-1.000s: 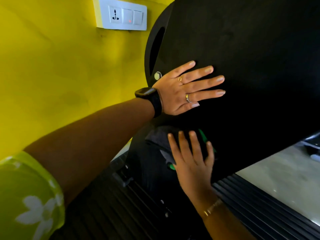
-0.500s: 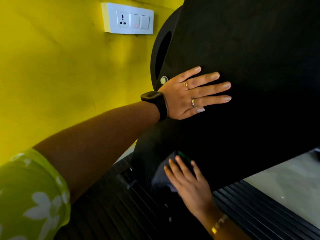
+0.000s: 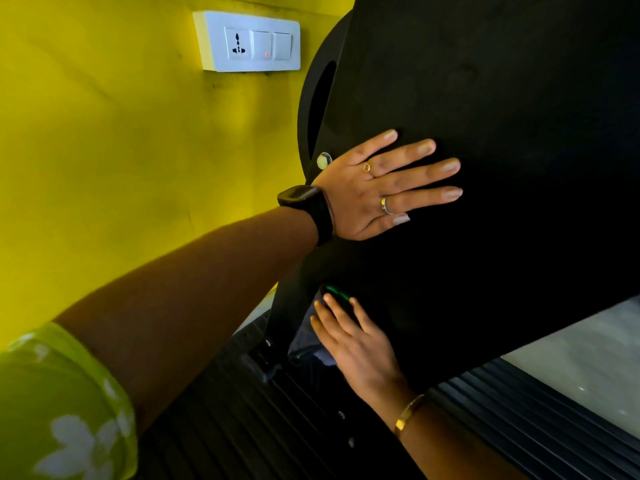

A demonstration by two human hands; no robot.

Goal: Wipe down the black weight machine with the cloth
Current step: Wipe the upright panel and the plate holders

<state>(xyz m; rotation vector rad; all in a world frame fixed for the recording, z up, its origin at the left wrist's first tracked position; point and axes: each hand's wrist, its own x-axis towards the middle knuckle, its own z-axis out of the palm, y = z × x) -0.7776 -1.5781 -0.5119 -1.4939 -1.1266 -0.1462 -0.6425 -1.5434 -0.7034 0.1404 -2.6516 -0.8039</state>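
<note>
The black weight machine [image 3: 502,116] fills the upper right as a broad dark panel. My left hand [image 3: 377,185] lies flat on that panel with straight, spread fingers. Lower down, my right hand [image 3: 353,337] presses a dark grey cloth with a green edge [image 3: 304,341] against the machine's lower column, fingers straight over it. Most of the cloth is hidden under the hand and in shadow.
A yellow wall [image 3: 121,150] stands close on the left with a white socket and switch plate [image 3: 247,41]. Ribbed black matting [image 3: 242,427] covers the floor below; pale floor [image 3: 588,348] shows at the right. A silver bolt [image 3: 323,161] sits by my left wrist.
My right hand has slid the cloth downward along the machine's lower part. My left hand has stayed flat on the panel.
</note>
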